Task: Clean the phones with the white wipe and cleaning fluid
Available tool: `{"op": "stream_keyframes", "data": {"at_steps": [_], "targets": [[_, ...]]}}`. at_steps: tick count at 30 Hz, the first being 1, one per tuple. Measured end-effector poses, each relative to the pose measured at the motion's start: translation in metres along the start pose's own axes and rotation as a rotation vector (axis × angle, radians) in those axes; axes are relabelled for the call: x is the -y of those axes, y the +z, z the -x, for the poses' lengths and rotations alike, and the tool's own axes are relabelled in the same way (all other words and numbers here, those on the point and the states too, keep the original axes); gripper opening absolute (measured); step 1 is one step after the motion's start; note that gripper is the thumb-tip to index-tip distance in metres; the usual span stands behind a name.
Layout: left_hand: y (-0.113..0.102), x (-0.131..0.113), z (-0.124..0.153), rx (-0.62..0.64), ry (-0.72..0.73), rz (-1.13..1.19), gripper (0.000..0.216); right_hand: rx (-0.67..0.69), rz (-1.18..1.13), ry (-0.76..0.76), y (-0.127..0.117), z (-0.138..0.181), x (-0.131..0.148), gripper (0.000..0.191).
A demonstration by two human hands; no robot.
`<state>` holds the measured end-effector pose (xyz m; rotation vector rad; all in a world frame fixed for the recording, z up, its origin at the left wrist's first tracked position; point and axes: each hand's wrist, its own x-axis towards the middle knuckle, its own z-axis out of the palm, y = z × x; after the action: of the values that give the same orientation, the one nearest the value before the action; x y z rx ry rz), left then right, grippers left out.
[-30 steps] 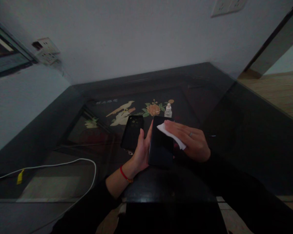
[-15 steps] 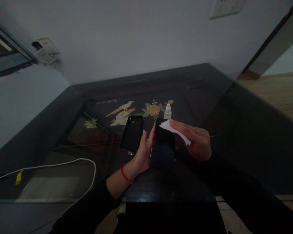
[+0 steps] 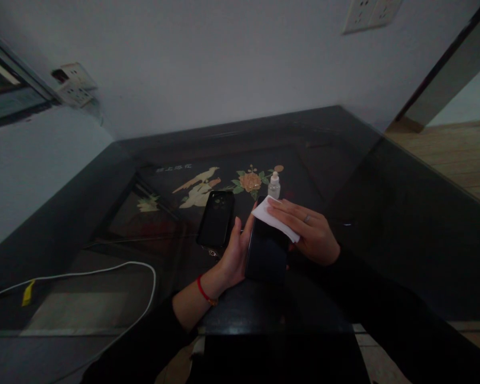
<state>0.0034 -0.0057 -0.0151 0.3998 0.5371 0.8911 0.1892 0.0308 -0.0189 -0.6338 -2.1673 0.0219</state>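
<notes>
My left hand is wrapped round a dark smartphone, its thumb along the left edge and fingertips showing at the right edge. A white cloth or tissue lies over the phone's upper part. On it press the fingers of my right hand, which wears a ring. Left of the phone, a black phone case with camera cut-outs rests on the table, a small metal charm at its lower end. Just beyond my right hand stands a small clear bottle with a white cap.
The dark glossy table carries a flower-and-bird picture on its top. A white cable with a yellow tag runs across its left side. Behind is a wall with sockets.
My right hand has slid the white cloth left across the phone's upper part, so the cloth now reaches its left edge. My left hand and the phone stay nearly in place.
</notes>
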Motion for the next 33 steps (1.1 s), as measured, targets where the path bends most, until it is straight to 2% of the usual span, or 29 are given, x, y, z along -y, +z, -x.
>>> {"op": "stream_keyframes", "data": {"at_steps": [3,6,10,13,15,19,21,31,33], "targets": [[-0.003,0.002,0.0,0.025,0.011,-0.03,0.059,-0.008,0.073,0.019,0.001,-0.002,-0.004,0.052],[-0.004,0.002,-0.001,0.018,0.014,-0.028,0.059,0.039,0.116,-0.002,0.003,-0.004,-0.004,0.049],[0.0,-0.003,-0.002,-0.092,0.02,0.007,0.063,0.145,0.104,-0.161,0.006,-0.005,0.008,0.04],[0.001,-0.007,-0.003,-0.128,0.077,0.007,0.062,0.171,0.078,-0.234,0.006,-0.005,0.013,0.034],[0.0,-0.007,-0.002,-0.098,0.076,-0.005,0.061,0.139,0.096,-0.199,0.005,-0.005,0.009,0.035],[-0.004,-0.003,0.001,0.021,0.015,-0.032,0.058,0.043,0.182,-0.024,0.003,-0.005,-0.006,0.038],[-0.004,0.0,0.003,0.055,-0.001,-0.039,0.058,0.037,0.2,0.0,0.004,-0.005,-0.01,0.038],[-0.005,-0.005,-0.002,-0.088,0.104,-0.012,0.062,0.174,0.115,-0.262,0.007,-0.004,0.016,0.034],[-0.007,-0.005,-0.003,-0.082,0.117,-0.012,0.062,0.175,0.107,-0.263,0.007,-0.005,0.014,0.034]]}}
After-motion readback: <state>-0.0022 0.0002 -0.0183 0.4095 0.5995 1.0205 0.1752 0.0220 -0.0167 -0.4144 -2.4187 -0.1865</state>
